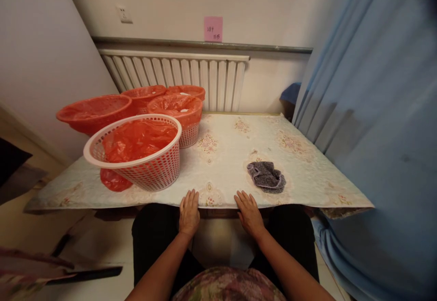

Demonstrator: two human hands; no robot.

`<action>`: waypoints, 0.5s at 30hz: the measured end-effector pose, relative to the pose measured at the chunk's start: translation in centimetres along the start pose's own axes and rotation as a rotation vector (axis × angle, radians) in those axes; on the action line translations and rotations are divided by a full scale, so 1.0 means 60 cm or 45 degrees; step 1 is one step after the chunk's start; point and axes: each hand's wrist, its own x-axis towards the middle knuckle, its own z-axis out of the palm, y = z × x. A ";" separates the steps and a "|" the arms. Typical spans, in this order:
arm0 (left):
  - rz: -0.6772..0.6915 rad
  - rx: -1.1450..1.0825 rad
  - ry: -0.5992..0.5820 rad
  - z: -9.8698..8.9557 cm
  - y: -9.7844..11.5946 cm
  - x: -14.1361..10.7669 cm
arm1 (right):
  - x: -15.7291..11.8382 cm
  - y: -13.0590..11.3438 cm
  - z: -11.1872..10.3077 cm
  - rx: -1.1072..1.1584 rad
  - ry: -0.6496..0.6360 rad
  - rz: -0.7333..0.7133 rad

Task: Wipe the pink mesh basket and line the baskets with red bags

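My left hand [189,212] and my right hand [249,213] rest flat, palms down, on the near edge of a table [225,155] with a pale floral cloth. Neither holds anything. A crumpled grey cloth [266,176] lies on the table just beyond my right hand. To the left stands a white perforated basket [143,157] with a loose red plastic bag [136,139] inside it; part of the bag sticks out under its base.
Three more baskets lined with red bags [177,109] stand behind the near one. A white radiator [177,75] and a pink note [213,29] are on the back wall. A blue curtain [375,123] hangs along the table's right side.
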 end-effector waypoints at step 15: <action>-0.079 -0.119 -0.068 -0.009 0.006 0.002 | -0.002 -0.002 -0.003 0.041 -0.007 0.005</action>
